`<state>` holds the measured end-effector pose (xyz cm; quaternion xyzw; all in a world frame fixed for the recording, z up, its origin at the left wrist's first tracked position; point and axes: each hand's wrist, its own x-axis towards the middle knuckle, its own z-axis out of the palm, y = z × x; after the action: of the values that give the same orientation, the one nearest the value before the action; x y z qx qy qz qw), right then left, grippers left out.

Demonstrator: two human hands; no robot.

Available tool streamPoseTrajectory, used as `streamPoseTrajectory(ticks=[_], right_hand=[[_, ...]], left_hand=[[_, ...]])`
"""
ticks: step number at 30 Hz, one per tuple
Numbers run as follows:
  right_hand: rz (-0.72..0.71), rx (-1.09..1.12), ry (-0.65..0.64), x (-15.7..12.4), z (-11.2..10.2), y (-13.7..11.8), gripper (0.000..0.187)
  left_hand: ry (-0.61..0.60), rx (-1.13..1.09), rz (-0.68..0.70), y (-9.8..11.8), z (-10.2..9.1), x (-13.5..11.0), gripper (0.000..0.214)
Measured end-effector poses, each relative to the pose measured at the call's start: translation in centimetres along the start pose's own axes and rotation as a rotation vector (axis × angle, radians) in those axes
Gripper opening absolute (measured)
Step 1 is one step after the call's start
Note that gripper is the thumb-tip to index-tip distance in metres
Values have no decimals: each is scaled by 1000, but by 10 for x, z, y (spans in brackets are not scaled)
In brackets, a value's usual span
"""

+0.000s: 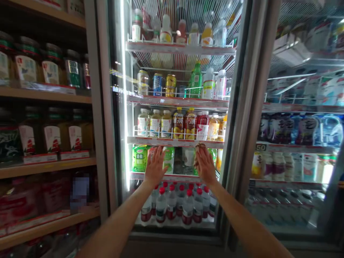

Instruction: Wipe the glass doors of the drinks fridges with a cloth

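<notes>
Both my arms reach into an open drinks fridge (177, 141). My left hand (155, 165) is open with fingers spread, touching a green-labelled bottle (168, 158) on the fourth shelf down. My right hand (204, 164) is closed round a small brownish bottle or can (199, 147) at the same shelf, beside a white bottle (189, 156). A larger green bottle (139, 158) stands left of my left hand. Red-capped water bottles (176, 202) fill the shelf below my wrists.
The fridge door (242, 118) stands swung open on the right, with a second closed fridge (303, 143) behind its glass. Wooden shelves (45, 95) of jars and bottles run along the left. Upper fridge shelves hold cans, juice and tea bottles.
</notes>
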<state>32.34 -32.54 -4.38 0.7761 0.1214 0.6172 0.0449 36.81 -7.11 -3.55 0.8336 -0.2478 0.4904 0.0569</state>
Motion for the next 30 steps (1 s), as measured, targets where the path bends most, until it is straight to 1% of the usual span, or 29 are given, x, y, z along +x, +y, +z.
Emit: streamPoseTrajectory(ticks=[2,3,4,5,6,8,9,10,11,12,15,16,17,18,19,22,24,25,26,28,29,30], right_hand=[[83,-34,70,1,-1,6,64],[110,-41,92,1,0,3,64],[107,-36,92,0,3,-3,64],[69,-23,67,-1,6,-12,63],[0,-5,23,-3,10,-23,61],[-175,33,-91,-6,15,-41,57],[-249,46,-138,-6,16,-46,55],[-291,54,-166,-5,15,-46,54],[-291,53,-171,-4,13,-41,54],[-252,44,-150,-1,10,-33,55],[-27,-19,5,8,1,-7,58],[33,-35,51,9,1,-3,59],[63,-40,74,9,2,-4,60],[58,-34,73,8,4,-9,61],[24,-19,49,7,8,-17,61],[-168,36,-92,8,19,-43,60],[-258,50,-134,19,23,-49,58],[-255,49,-123,27,23,-48,58],[-222,46,-93,36,22,-46,58],[-102,39,-20,50,21,-41,58],[-54,37,7,53,21,-41,58],[-44,39,16,53,21,-42,58]], left_hand=[[-8,4,-28,-5,2,-3,63],[-12,4,-36,-6,3,-4,63],[-15,4,-41,-7,5,-5,63],[-15,3,-43,-6,5,-5,65],[-14,2,-45,-6,6,-5,66],[-12,-1,-42,-6,5,-5,67],[-15,-4,-34,-7,4,-6,67],[-17,-6,-29,-10,2,-7,66],[-17,-7,-34,-12,1,-8,64],[-13,-6,-48,-16,1,-9,63],[7,-7,-104,-24,3,-14,62],[15,-13,-115,-25,4,-16,62],[23,-21,-120,-25,6,-17,63],[33,-30,-122,-25,8,-17,65],[47,-38,-124,-25,9,-18,66],[67,-38,-106,-27,9,-18,68],[57,-27,-77,-32,7,-18,66],[51,-23,-62,-34,6,-19,65],[47,-23,-47,-37,5,-19,64],[53,-28,-33,-38,4,-20,64],[60,-31,-38,-37,4,-19,64],[70,-31,-50,-36,5,-19,64]])
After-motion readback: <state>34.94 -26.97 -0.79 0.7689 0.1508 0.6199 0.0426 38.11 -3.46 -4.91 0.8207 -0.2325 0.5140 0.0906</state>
